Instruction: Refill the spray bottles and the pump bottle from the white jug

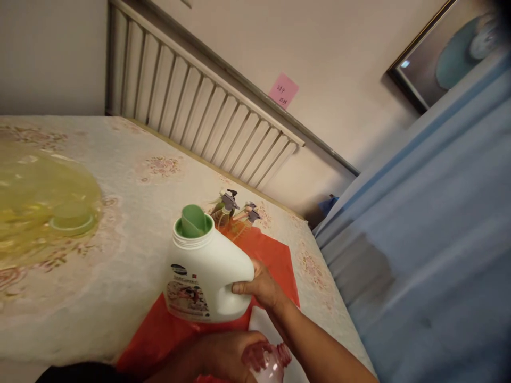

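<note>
My right hand [261, 287] is closed round the handle of a white detergent jug [223, 266]. The jug has a printed label and a green pouring spout in its uncapped mouth, and it stands upright, at or just above a red sheet [275, 255]; whether it touches cannot be told. Low in the view, my left hand [231, 354] is wrapped round a small clear bottle with a pinkish tint [271, 361]. Its threaded neck has no cap and points up to the right. The bottle's lower part is cut off by the frame's edge.
Spray bottles with grey trigger heads [228, 201] stand behind the jug. At left lies a yellow translucent plastic bag [51, 181] with a round greenish lid [72, 223]. A floral cloth [131, 250] covers the table. A radiator [191, 101] stands behind; a blue curtain [431, 213] hangs right.
</note>
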### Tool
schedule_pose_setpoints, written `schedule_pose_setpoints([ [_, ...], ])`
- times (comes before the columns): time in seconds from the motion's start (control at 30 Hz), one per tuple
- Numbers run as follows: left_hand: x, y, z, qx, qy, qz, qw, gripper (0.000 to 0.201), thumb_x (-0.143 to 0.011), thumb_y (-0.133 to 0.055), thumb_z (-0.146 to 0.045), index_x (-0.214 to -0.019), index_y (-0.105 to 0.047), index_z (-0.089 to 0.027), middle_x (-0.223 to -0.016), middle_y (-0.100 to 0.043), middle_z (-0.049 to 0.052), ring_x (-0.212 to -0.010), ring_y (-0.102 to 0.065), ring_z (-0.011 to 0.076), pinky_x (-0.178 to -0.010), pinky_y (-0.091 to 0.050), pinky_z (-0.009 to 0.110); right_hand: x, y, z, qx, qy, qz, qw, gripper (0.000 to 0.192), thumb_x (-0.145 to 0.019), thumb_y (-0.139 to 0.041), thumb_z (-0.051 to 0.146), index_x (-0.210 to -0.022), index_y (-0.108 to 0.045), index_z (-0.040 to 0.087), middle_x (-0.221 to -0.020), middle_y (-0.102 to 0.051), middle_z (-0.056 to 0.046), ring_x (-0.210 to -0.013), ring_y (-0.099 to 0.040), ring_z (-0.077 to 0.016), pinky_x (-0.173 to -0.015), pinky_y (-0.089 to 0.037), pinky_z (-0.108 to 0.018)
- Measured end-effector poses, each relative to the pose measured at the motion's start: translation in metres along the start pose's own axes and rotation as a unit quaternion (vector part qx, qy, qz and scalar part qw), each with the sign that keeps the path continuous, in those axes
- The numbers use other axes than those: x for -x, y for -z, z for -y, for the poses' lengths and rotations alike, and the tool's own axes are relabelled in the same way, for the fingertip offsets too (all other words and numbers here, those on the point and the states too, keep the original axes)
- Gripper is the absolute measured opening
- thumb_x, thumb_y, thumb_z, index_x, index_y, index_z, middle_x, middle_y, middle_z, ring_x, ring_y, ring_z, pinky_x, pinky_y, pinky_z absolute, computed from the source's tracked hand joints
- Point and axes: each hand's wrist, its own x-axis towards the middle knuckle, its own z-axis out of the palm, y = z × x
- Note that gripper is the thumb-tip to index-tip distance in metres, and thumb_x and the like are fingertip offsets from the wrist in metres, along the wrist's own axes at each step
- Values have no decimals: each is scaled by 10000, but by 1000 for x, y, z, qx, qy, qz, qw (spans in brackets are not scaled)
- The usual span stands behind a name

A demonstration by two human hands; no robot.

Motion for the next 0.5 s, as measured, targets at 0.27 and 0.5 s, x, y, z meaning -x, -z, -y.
schedule_pose_setpoints([
  [0.27, 12, 0, -20, -25, 27, -39, 999, 633, -475, -857, -306, -1071, -648, -356, -972, -669, -52, -1012, -630, 305, -826, -503, 402, 6, -3, 43, 23, 24, -34, 999, 478, -477, -893, 411, -878, -747, 196, -779, -724, 8, -655, -635, -179, -622, -534, -281],
  [0.5, 15, 8, -16, -15, -20, -40, 999, 645, -495, -847, -259, -1109, -658, -307, -1008, -672, -32, -1008, -622, 283, -825, -497, 368, 36, 29, 90, 68, 49, -127, 988, 345, -479, -872, 297, -775, -743, 174, -621, -690, 21, -506, -563, -137, -517, -478, -250],
])
